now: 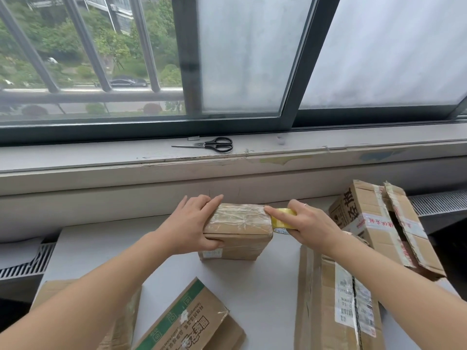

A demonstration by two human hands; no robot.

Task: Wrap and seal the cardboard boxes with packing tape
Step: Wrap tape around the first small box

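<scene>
A small cardboard box (238, 223) stands on the white table (265, 279), its top covered in shiny clear tape. My left hand (192, 223) grips the box's left end, fingers over the top and thumb on the front face. My right hand (308, 223) holds a yellowish roll of packing tape (281, 219) against the box's right end. Its index finger points along the box's top right edge.
A tall open box (384, 223) stands at the right. A flattened box (336, 299) lies in front of it. More boxes lie near the front left, one with a green stripe (192, 322). Black scissors (214, 144) rest on the windowsill.
</scene>
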